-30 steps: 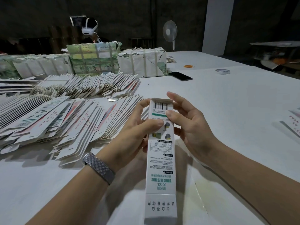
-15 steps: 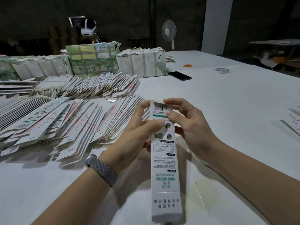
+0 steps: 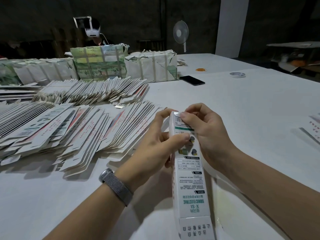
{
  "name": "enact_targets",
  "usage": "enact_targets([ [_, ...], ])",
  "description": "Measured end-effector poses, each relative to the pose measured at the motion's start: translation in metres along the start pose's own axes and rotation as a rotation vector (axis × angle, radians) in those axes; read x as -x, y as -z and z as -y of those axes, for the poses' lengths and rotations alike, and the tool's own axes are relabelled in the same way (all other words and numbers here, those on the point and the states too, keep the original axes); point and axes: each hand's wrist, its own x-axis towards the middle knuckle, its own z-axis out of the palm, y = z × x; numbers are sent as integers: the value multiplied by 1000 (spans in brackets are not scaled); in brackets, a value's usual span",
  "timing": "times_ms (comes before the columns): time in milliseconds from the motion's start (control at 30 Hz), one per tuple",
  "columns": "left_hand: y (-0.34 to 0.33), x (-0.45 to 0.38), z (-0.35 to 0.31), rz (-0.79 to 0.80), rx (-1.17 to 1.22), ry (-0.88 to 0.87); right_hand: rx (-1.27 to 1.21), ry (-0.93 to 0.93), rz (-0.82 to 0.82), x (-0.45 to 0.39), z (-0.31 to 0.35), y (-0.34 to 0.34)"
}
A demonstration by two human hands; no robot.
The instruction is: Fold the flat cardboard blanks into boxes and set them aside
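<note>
Broadly, table (image 3: 242, 110): a wide white surface that carries everything named below.
Wrapped bundles (image 3: 150, 66): strapped packs standing in a row along the far side, behind the blanks.
Flat blanks (image 3: 72, 135): two fanned rows of printed cardboard lying on the left half of the table, each blank overlapping the next.
Box (image 3: 188, 170): a long, narrow white carton already folded into a tube, held above the table in front of the person, its far end tilted away and its near end at the bottom edge of view.
Left hand (image 3: 155, 149): grips the carton's upper left side, thumb pressed on the printed face.
Right hand (image 3: 206, 132): curled round the far end, fingertips pinching the top flap by the barcode.
Phone (image 3: 192, 80): dark, lying flat beside the right-hand bundle.
Tape roll (image 3: 237, 75): farther right, well apart from the phone.
</note>
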Motion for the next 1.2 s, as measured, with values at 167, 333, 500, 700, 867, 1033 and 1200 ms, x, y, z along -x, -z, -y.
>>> enact_targets([
  [167, 0, 1, 0, -12, 8, 12, -21, -100, 109, 3, 0, -4],
  [333, -2, 0, 0, -15, -41, 14, 5, -109, 89, 4, 2, -5],
  [500, -3, -1, 3, -1, -23, 6, 21, -113, 34, 3, 1, -6],
  [700, -1, 1, 1, 53, -9, -14, -9, -127, 20, 3, 1, -4],
  [867, 0, 4, -5, 119, -11, 10, -21, -130, 32, 2, 0, -3],
  [1033, -2, 5, -8, 139, 38, 28, -33, -133, 2, -2, -3, 0],
  [1200, -1, 5, -9, 165, 77, 38, -20, -159, 15, -5, -6, 4],
])
